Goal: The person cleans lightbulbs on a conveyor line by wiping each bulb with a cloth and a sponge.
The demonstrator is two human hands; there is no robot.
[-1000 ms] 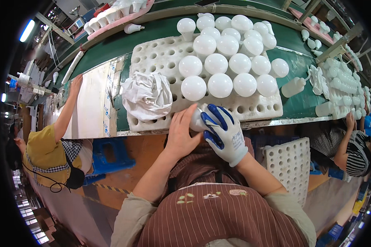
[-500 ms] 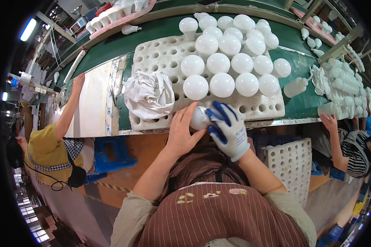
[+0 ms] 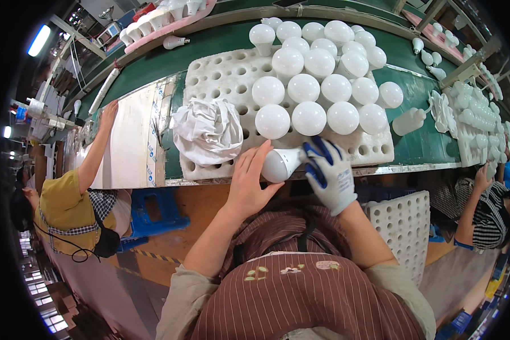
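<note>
A white light bulb lies on its side at the near edge of the foam tray, its round dome to the left. Bare, my left hand is closed around the dome with thumb and fingers. My right hand wears a white and blue glove, its fingers curled at the narrow base end, which they partly hide. Beyond my hands, several white bulbs stand dome up in the tray's holes. A crumpled white cloth rests on the tray, left of the bulbs.
A white squeeze bottle lies on the green bench right of the tray. Another holed foam tray leans below the bench edge. A blue stool stands at left. Co-workers sit on both sides; one's arm reaches onto the bench.
My right hand has shifted right along the bulb to its base end, uncovering the bulb's body. My left hand stays on the dome. The right co-worker's hand has moved farther right.
</note>
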